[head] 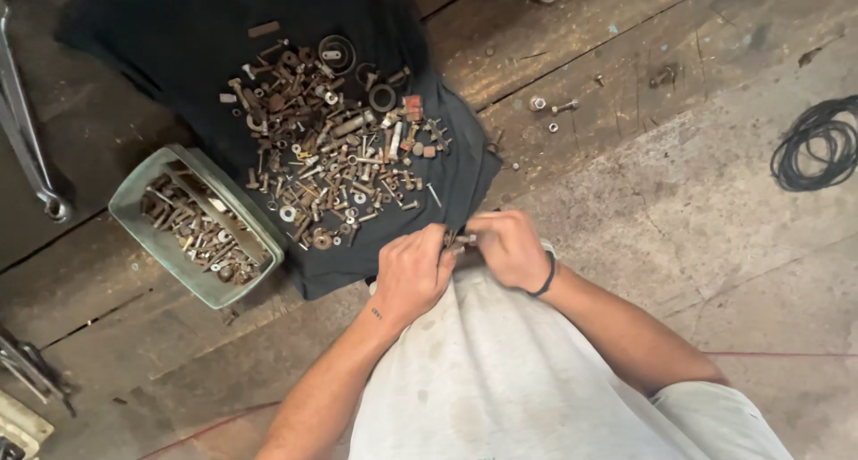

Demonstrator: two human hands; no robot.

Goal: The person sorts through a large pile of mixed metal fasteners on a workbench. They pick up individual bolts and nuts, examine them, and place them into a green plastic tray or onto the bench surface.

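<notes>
Both my hands meet just above my pale shirt, at the near edge of a dark cloth point(179, 40). My left hand point(411, 277) and my right hand point(508, 248) pinch the two ends of a small metal bolt point(460, 239) between their fingertips. A black band circles my right wrist. Spread over the cloth lies a pile of rusty bolts, nuts and washers point(335, 151), a short reach beyond my hands.
A green plastic tray point(147, 236) holding several more rusty fasteners sits left of the cloth. A large wrench point(22, 129) lies at the far left. A few loose nuts point(539, 104) rest on the wooden planks, and a coil of black cable point(818, 143) is at the right.
</notes>
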